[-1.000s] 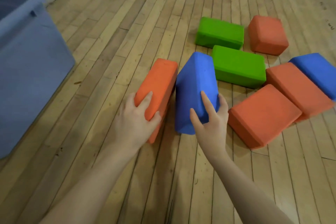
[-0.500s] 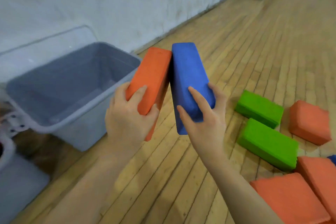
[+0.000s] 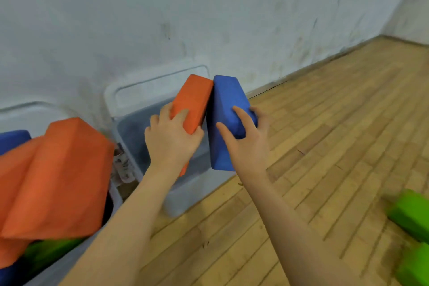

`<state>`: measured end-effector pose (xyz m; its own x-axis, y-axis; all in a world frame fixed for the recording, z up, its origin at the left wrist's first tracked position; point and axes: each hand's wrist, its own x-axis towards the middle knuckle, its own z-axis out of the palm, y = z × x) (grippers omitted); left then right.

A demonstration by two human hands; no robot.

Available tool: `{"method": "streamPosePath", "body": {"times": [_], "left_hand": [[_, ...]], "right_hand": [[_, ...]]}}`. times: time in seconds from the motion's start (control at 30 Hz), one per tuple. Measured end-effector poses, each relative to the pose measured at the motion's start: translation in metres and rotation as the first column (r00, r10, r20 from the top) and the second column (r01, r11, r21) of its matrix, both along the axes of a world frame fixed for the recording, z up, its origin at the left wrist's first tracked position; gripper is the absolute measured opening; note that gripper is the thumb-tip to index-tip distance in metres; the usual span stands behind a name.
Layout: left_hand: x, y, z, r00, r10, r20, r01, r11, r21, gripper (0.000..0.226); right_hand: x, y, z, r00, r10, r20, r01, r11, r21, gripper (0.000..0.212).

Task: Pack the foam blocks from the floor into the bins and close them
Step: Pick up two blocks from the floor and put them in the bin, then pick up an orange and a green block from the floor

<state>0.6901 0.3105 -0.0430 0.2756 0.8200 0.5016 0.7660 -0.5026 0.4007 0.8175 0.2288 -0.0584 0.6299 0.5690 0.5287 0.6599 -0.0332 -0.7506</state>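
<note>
Much of the grey plastic bin [image 3: 185, 183] against the wall is covered by the two forearms and the held blocks, so its floor barely shows and whether anything lies in it cannot be told. Left of that bin, a second bin is cut off by the picture's edge; only a sliver of its pale rim [image 3: 116, 195] shows under a blurred heap of orange foam blocks [image 3: 58, 179], with a blue foam block [image 3: 14, 139] behind the heap and a green foam block [image 3: 46, 253] below it. Behind the grey bin a pale translucent lid [image 3: 148, 90] leans on the white wall [image 3: 209, 11]. Far right of the bin, two blurred green foam blocks [image 3: 411, 216] lie on the wooden plank floor [image 3: 325, 134], partly out of frame.

The left hand [image 3: 171, 139] grasps an orange rectangular foam block [image 3: 192, 102], fingers wrapped over its top face, thumb beneath. The right hand [image 3: 243, 144] grasps a blue rectangular foam block [image 3: 226, 109], fingers spread across its upper face. Both blocks are tilted, far ends raised and touching, held above the grey bin's open top, the blue one over its right edge.
</note>
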Motion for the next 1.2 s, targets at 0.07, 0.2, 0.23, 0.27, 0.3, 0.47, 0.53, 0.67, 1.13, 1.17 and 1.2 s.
{"method": "streamPosePath", "body": {"times": [0.07, 0.2, 0.23, 0.27, 0.3, 0.47, 0.53, 0.67, 1.13, 1.17, 1.2], "left_hand": [[0.002, 0.029, -0.014, 0.999, 0.005, -0.051, -0.002, 0.998, 0.063, 0.046], [0.005, 0.064, -0.046, 0.988, -0.049, -0.148, 0.063, 0.994, 0.091, 0.043], [0.006, 0.064, -0.053, 0.986, -0.080, -0.149, 0.093, 0.992, 0.083, 0.044], [0.008, 0.061, -0.057, 0.982, -0.109, -0.154, 0.121, 0.990, 0.068, 0.045], [0.012, 0.056, -0.061, 0.977, -0.139, -0.160, 0.148, 0.988, 0.044, 0.045], [0.049, 0.002, -0.074, 0.929, -0.336, -0.157, 0.339, 0.941, -0.013, 0.041], [0.072, -0.028, -0.077, 0.888, -0.428, -0.167, 0.428, 0.903, -0.037, 0.042], [0.123, -0.105, -0.074, 0.786, -0.589, -0.190, 0.566, 0.808, -0.165, 0.055], [0.269, -0.407, -0.133, 0.312, -0.937, -0.158, 0.877, 0.348, -0.331, 0.043], [0.275, -0.420, -0.147, 0.276, -0.948, -0.160, 0.874, 0.316, -0.369, 0.043], [0.281, -0.431, -0.163, 0.239, -0.957, -0.166, 0.869, 0.287, -0.403, 0.043]], "right_hand": [[0.001, 0.030, -0.011, 0.994, 0.098, -0.047, -0.100, 0.994, -0.047, 0.047], [0.014, 0.058, -0.042, 0.986, 0.168, -0.010, -0.166, 0.964, -0.210, 0.044], [0.019, 0.056, -0.048, 0.989, 0.147, 0.009, -0.141, 0.965, -0.222, 0.043], [0.024, 0.049, -0.055, 0.992, 0.121, 0.034, -0.111, 0.968, -0.227, 0.041], [0.030, 0.040, -0.061, 0.993, 0.096, 0.064, -0.079, 0.969, -0.235, 0.039], [0.064, -0.036, -0.078, 0.994, -0.009, 0.110, 0.043, 0.949, -0.312, 0.035], [0.079, -0.077, -0.080, 0.993, -0.079, 0.093, 0.106, 0.934, -0.341, 0.034], [0.110, -0.174, -0.081, 0.972, -0.227, 0.056, 0.231, 0.895, -0.382, 0.032], [0.163, -0.505, -0.182, 0.618, -0.785, -0.044, 0.653, 0.543, -0.528, 0.042], [0.161, -0.519, -0.196, 0.580, -0.813, -0.048, 0.658, 0.502, -0.561, 0.045], [0.159, -0.530, -0.211, 0.539, -0.841, -0.041, 0.659, 0.451, -0.601, 0.048]]}}
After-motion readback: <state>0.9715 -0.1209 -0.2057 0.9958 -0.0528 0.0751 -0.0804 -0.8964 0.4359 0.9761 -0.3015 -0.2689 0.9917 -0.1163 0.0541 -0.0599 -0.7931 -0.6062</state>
